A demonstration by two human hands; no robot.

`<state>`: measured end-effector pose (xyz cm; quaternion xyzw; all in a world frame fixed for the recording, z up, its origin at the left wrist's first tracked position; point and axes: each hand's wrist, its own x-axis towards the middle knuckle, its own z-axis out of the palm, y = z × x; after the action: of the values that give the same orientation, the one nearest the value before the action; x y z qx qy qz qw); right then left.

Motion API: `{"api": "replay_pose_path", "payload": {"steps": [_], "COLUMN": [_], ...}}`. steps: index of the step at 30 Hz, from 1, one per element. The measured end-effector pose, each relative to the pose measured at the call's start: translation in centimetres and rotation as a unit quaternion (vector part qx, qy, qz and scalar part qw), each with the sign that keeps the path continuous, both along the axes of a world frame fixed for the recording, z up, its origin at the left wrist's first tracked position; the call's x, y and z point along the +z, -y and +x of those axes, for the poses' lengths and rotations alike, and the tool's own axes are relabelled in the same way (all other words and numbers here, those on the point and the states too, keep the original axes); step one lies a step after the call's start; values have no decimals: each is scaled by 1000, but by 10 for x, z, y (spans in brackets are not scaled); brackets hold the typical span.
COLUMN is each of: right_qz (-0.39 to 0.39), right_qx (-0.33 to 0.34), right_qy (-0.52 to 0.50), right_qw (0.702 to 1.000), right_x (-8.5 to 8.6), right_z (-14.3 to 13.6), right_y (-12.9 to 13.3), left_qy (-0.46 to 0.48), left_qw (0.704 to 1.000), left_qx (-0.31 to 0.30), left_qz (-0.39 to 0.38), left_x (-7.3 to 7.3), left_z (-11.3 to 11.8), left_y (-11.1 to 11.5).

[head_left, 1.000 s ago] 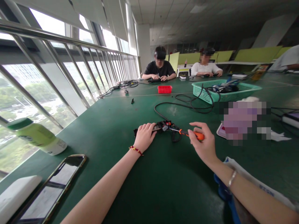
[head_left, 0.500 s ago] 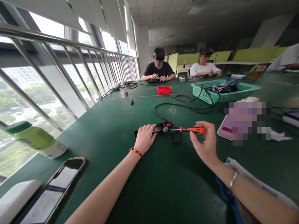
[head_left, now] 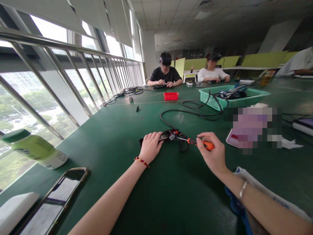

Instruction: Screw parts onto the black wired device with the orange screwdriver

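Observation:
A black device (head_left: 169, 134) with small red parts and a cable lies on the green table (head_left: 151, 202). My left hand (head_left: 151, 147) is wrapped over its left end and holds it against the table. My right hand (head_left: 212, 151) grips the handle of an orange and black screwdriver (head_left: 208, 145), whose shaft points left. The screwdriver's tip reaches the device's right part; exact contact is too small to tell. Beside the tip, a black loop (head_left: 185, 145) hangs off the device's right side.
A red box (head_left: 171, 96) and a green basket (head_left: 234, 102) with cables stand farther back. Phones lie at left (head_left: 56, 199) and right (head_left: 232, 138). A bottle (head_left: 36, 149) leans at the left edge. Two people (head_left: 165, 73) sit across; another person's sleeve shows at right.
The screwdriver's handle has tilted downward at the right, and my right hand has shifted slightly left with it. My left hand stays on the device.

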<state>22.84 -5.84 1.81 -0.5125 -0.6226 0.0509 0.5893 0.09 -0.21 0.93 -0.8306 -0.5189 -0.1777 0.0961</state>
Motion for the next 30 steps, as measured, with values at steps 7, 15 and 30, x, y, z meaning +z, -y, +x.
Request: {"api": "replay_pose_path", "payload": {"steps": [7, 15, 30], "right_qz": [45, 50, -6], "right_qx": [5, 9, -31], "right_qy": [-21, -20, -20], "right_qw": [999, 999, 999], "right_x": [-1, -1, 4], "right_z": [1, 0, 2], "right_y": [-1, -1, 0], "left_qy": [3, -1, 5], "left_qw": [1000, 1000, 1000], "left_qx": [-1, -1, -2], "left_qz": [5, 4, 1], "left_x": [-2, -1, 1], "left_z": [-1, 0, 0], "left_y": [-2, -1, 1]}}
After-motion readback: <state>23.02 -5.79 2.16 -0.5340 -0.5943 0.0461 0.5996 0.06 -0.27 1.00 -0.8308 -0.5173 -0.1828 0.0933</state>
